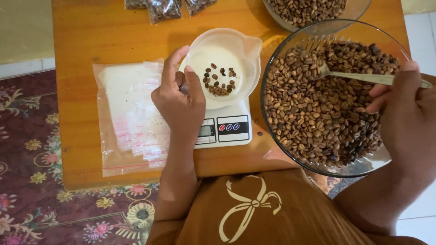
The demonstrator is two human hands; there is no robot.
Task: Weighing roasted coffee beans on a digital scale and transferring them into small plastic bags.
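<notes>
- Left hand (179, 102) reaches over the wooden table's front edge, fingers curled, pinching the rim of the white plastic cup (225, 63) on the small white scale (225, 129).
- Right hand (402, 106) grips a metal fork (359, 76), tines in the large glass bowl (290, 136) of brown coffee beans (318, 113).

Left hand (178, 105) pinches beans at white cup (225, 63) rim, on scale (227, 129). Right hand (404, 113), at 3 o'clock, holds spoon (359, 77) in glass bowl (290, 136) of coffee beans (318, 109). Plastic bags (131, 113) at 9 o'clock on worktop (91, 36).
</notes>
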